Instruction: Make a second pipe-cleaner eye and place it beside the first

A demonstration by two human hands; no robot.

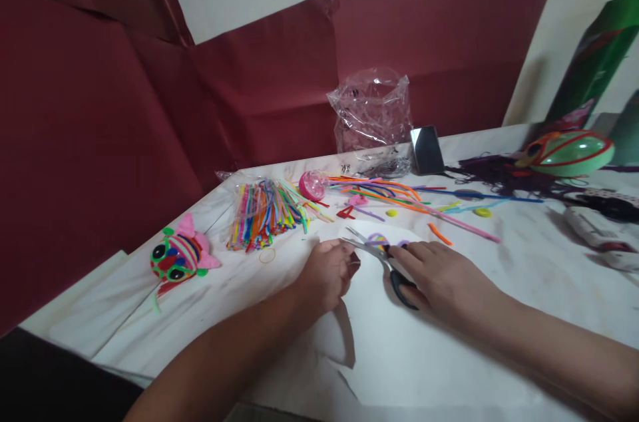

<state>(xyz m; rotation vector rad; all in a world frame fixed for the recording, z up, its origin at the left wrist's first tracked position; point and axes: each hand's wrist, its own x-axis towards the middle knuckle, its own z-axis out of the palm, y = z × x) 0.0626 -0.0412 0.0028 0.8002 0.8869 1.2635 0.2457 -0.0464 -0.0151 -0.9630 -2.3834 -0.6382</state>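
Observation:
My right hand grips a pair of black-handled scissors whose blades stand apart and point left over a white sheet of paper. My left hand is closed in a pinch at the paper's edge, right by the blade tips; I cannot make out what it pinches. A small purple and yellow piece lies just beyond the scissors.
A bundle of coloured strips lies to the left, loose pipe cleaners and a pink ball further back. A striped plush toy sits far left. A crumpled clear bag, a green mask and a glue gun stand behind and right.

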